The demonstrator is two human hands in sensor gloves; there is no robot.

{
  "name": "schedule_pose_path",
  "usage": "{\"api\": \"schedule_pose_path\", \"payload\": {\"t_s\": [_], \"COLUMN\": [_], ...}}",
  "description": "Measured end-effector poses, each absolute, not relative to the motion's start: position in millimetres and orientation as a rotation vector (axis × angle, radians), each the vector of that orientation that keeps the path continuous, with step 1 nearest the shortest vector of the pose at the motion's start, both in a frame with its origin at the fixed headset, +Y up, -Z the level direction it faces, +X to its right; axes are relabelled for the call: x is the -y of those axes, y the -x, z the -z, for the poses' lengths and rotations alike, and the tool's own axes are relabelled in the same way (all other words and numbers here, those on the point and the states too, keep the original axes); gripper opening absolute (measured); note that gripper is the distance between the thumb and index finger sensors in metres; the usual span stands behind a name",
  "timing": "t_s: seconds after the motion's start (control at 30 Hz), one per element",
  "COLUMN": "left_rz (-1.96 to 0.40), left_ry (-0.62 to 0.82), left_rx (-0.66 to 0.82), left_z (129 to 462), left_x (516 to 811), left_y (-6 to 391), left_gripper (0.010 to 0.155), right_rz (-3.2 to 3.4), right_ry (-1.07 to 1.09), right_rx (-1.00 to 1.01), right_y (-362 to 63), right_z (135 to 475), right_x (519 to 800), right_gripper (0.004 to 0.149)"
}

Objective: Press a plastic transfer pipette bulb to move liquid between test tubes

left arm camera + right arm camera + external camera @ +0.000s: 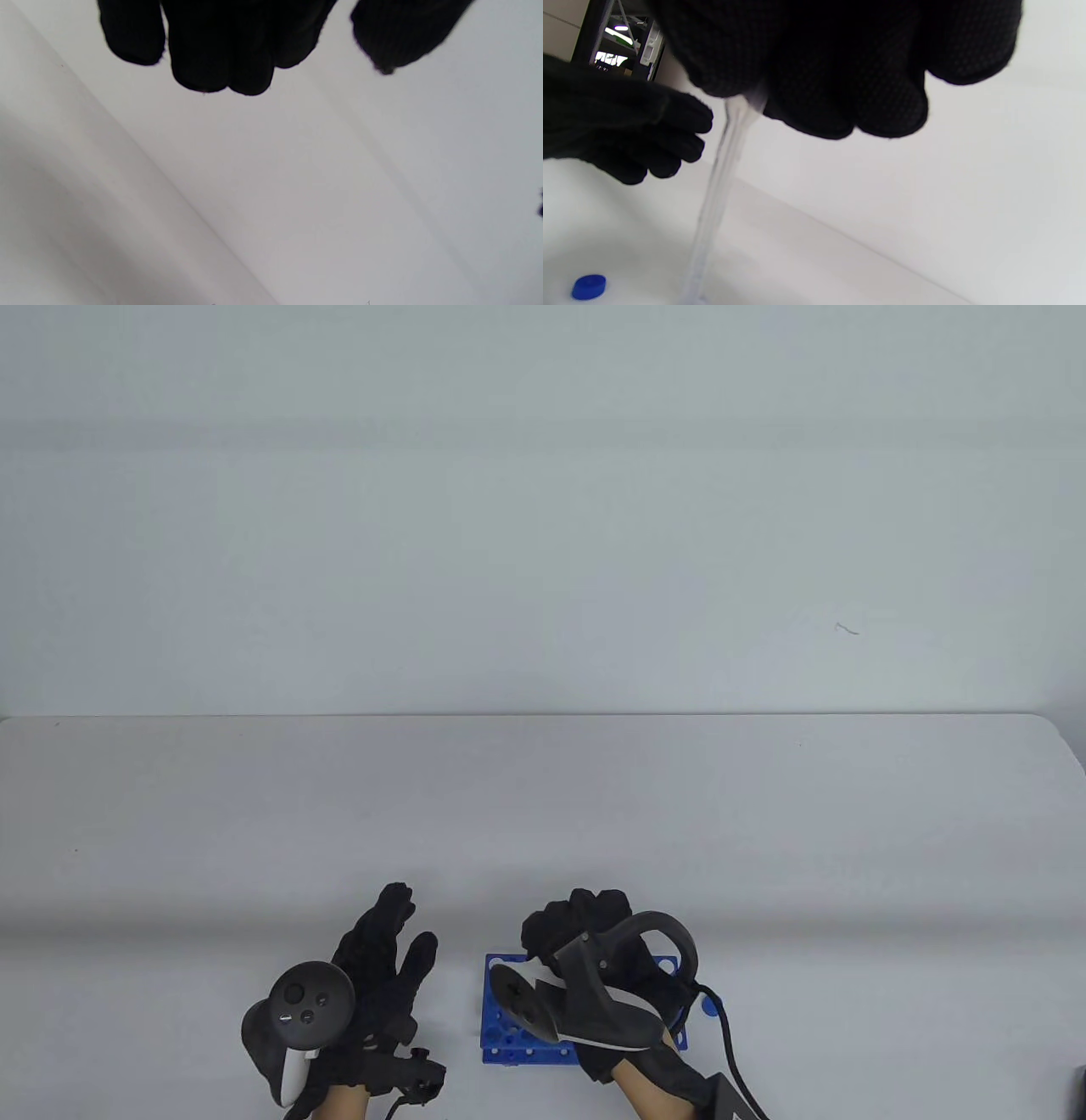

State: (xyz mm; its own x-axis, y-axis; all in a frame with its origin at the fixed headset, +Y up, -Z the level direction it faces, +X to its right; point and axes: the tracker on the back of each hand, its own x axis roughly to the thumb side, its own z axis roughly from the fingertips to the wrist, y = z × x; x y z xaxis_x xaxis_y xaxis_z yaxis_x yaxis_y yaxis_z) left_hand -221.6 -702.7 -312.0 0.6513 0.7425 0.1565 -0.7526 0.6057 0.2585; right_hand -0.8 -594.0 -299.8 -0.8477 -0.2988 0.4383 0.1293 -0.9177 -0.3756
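Note:
My right hand (585, 920) is curled above the far edge of a blue test tube rack (509, 1027) near the table's front. In the right wrist view its fingers (840, 76) grip the top of a clear plastic pipette (717, 186), whose stem hangs down and to the left toward the table. My left hand (390, 950) hovers left of the rack with fingers spread and empty; it also shows in the right wrist view (623, 131). In the left wrist view its fingertips (220, 51) hang over bare table. No test tubes are visible.
A blue cap (589, 286) lies on the white table (543, 814) in the right wrist view, left of the pipette stem. A cable (730, 1052) runs from my right wrist. A pale wall stands behind the table.

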Motion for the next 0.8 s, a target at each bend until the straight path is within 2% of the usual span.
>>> {"api": "schedule_pose_path", "payload": {"t_s": [0.33,0.8], "left_rz": [-0.857,-0.849], "left_ry": [-0.312,-0.305], "left_rx": [0.038,0.038], "left_z": [312.7,312.8], "left_x": [703.7,704.8], "left_y": [221.1,221.0], "left_gripper": [0.076,0.076], "right_rz": [2.761,2.797], "right_ry": [0.769,0.748], "right_rx": [-0.406,-0.323], "right_y": [8.5,6.8], "right_z": [315.2,318.0], "right_x": [626.8,633.1], "right_gripper": [0.038,0.042]}}
